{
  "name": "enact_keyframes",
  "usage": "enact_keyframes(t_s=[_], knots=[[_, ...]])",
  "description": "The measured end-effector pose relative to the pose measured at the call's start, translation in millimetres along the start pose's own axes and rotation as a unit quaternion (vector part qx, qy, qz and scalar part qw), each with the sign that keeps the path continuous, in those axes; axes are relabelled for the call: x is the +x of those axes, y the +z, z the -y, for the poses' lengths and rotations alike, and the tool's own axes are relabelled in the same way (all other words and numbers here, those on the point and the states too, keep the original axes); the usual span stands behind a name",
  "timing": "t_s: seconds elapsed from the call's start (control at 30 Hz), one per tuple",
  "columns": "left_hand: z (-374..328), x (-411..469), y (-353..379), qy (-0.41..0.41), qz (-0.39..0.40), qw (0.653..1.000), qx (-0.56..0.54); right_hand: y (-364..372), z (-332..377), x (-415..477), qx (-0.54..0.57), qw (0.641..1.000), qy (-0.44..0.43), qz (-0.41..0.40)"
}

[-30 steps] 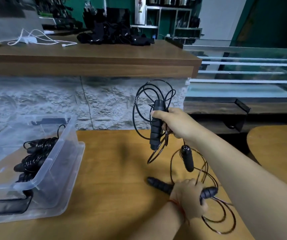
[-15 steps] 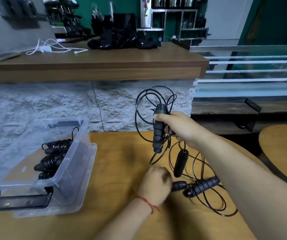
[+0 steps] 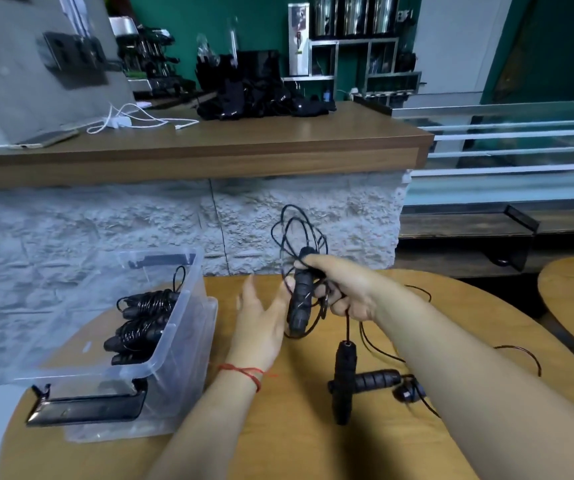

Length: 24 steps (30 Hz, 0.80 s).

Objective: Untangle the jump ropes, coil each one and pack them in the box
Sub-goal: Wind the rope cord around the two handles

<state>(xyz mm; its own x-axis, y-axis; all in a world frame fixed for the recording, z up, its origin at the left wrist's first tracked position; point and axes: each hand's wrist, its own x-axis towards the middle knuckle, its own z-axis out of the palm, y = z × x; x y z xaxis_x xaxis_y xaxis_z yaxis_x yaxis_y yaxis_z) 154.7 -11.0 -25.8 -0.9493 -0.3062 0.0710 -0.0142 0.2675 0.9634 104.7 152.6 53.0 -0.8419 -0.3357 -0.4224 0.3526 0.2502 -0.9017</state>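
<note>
Above table point(image 3: 296, 445) | right hand point(image 3: 347, 292) grips rope handle point(image 3: 301, 299) | left hand point(image 3: 261, 323) open, empty | no legible writing

The right arm point(image 3: 469, 368) is covering part of the thin black cord point(image 3: 520, 351) lying near the table's point(image 3: 296, 427) right edge. Both forearms are running off the bottom of the picture. The clear box's point(image 3: 181, 327) cloudy wall is blurring the coiled ropes point(image 3: 140, 323) inside.

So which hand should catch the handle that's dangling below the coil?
Probably the left hand: it is open and empty beside the coil. The right hand is closed on the upper handle and loops; the dangling handle hangs below it.
</note>
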Motion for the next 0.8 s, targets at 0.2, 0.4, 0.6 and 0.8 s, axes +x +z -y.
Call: enact_keyframes(t_s=[0.2,0.4,0.6,0.8], knots=[[16,46,4,0.007,0.054,0.987,-0.150,13,-7,49,0.057,0.998,-0.019,0.008],[37,56,-21,-0.136,-0.084,0.975,-0.153,-22,-17,90,0.291,0.933,0.033,-0.208],[61,6,-30,-0.173,-0.005,0.978,-0.115,-33,-35,95,0.303,0.926,0.077,-0.211],[55,-33,-28,-0.123,0.084,0.988,-0.040,-16,-29,75,0.331,0.932,0.067,-0.133]])
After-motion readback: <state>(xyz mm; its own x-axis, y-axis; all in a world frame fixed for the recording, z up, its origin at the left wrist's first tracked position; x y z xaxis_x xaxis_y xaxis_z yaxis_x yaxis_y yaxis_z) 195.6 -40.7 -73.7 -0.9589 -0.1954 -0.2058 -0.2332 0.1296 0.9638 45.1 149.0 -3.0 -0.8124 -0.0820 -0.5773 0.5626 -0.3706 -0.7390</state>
